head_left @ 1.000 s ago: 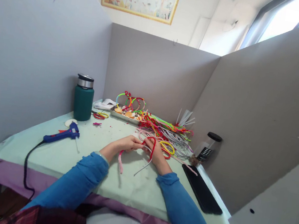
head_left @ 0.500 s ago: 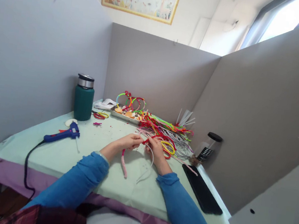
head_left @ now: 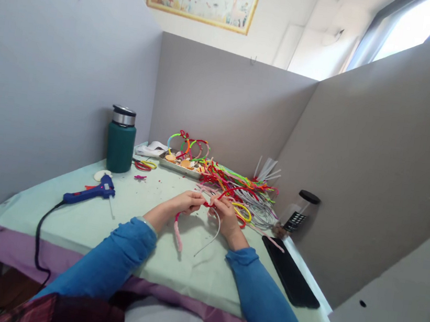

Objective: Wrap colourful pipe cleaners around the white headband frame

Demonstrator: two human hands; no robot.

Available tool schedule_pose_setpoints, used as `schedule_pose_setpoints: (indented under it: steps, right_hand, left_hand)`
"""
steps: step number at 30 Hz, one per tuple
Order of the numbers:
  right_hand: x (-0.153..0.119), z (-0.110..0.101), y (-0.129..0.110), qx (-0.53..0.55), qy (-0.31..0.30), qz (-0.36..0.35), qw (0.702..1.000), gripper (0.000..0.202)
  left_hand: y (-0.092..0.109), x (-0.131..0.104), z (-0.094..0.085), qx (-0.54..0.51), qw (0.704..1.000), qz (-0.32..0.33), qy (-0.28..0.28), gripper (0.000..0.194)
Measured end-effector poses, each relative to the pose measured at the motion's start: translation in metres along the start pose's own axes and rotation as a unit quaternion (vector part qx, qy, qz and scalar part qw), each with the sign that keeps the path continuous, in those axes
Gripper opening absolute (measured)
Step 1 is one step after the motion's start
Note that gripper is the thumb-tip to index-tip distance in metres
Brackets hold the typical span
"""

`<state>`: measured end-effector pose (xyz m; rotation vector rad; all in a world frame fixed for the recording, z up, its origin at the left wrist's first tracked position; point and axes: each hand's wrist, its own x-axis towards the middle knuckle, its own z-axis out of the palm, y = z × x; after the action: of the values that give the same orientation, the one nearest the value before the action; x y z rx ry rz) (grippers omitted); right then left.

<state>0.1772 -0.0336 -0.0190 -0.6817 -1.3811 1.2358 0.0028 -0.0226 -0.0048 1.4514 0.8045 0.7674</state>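
A thin headband hoop is held between my hands, with both ends hanging down. Its left leg is wrapped in pink pipe cleaner; the right leg is a bare, pale band. My left hand is closed in a pinch on the headband near the top of its curve. Just right of it, my right hand pinches a red pipe cleaner against the band. Some red winding shows between the fingertips, and the pipe cleaner's loose length arches up over the right hand. Fingers hide part of the hoop's top.
Behind my hands lie a heap of colored pipe cleaners and a metal tray of small pieces. Yellow-and-red scissors lie by my right hand. A blue glue gun, green bottle, clear jar and black phone flank them.
The red pipe cleaner's loose part has swung up into a higher arch. The headband's hanging ends have shifted slightly left and up. Both hands stay in nearly the same place.
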Motion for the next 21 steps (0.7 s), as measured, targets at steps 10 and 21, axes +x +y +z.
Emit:
schedule_pose_setpoints:
  steps: [10, 21]
  right_hand:
    - [0.007, -0.004, 0.012, -0.022, 0.075, 0.024, 0.997, 0.032]
    - [0.013, -0.003, 0.027, -0.144, 0.056, -0.003, 0.988, 0.041]
  left_hand:
    - [-0.001, -0.001, -0.001, 0.010, 1.000, 0.027, -0.010, 0.039]
    - [-0.006, 0.002, 0.000, 0.116, 0.988, 0.100, 0.032, 0.040]
